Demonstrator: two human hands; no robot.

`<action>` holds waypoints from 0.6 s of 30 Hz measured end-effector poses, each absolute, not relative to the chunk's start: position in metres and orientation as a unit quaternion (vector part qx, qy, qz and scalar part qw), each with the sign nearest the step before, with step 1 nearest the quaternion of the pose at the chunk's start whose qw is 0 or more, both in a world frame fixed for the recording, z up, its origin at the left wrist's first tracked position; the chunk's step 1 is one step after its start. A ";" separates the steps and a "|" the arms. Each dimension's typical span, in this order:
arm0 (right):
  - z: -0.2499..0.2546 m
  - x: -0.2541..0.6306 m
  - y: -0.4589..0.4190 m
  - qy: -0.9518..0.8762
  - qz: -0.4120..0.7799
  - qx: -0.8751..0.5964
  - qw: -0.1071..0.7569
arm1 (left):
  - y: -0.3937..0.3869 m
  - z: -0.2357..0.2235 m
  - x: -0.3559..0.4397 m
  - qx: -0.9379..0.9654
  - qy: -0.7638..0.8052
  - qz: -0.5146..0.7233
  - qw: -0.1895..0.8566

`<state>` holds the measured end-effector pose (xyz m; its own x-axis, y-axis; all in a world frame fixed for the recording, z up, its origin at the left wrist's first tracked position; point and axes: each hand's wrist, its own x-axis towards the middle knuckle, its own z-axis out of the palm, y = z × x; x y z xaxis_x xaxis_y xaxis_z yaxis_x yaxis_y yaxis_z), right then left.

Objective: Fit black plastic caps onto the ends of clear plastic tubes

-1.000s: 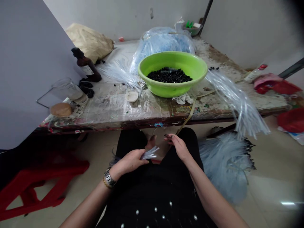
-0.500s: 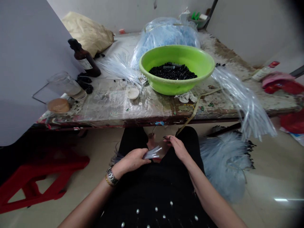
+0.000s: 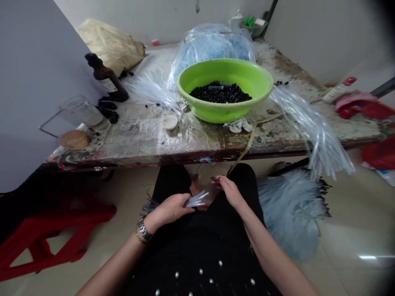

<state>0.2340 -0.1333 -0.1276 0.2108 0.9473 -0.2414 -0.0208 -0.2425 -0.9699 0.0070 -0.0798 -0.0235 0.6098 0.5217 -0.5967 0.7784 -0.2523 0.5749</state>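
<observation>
My left hand (image 3: 173, 208) is closed round a bundle of clear plastic tubes (image 3: 196, 199) above my lap. Their cut ends fan out past the thumb toward the right, and the rest trails behind the hand. Just right of those ends, my right hand (image 3: 227, 189) has its fingers curled together, with dark bits at the fingertips, too small to name for certain. On the table ahead stands a green basin (image 3: 225, 111) holding a heap of small black caps (image 3: 220, 93). More clear tubes (image 3: 311, 119) with black ends lie right of the basin and hang over the table edge.
A large bundle of bluish tubes (image 3: 216, 43) lies behind the basin. To the left are a brown bottle (image 3: 109, 84), a glass jug (image 3: 88, 115) and a white lid (image 3: 169, 121). Capped tubes (image 3: 290, 209) rest low at right; a red stool (image 3: 61, 226) stands at left.
The view has shifted slightly, so the table's things sit a little further left. Both hands keep nearly the same pose, the left still holding the tubes.
</observation>
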 end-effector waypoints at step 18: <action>-0.153 0.241 -0.109 -0.523 0.434 -0.666 0.308 | -0.069 -0.037 -0.019 0.752 0.456 -0.124 0.460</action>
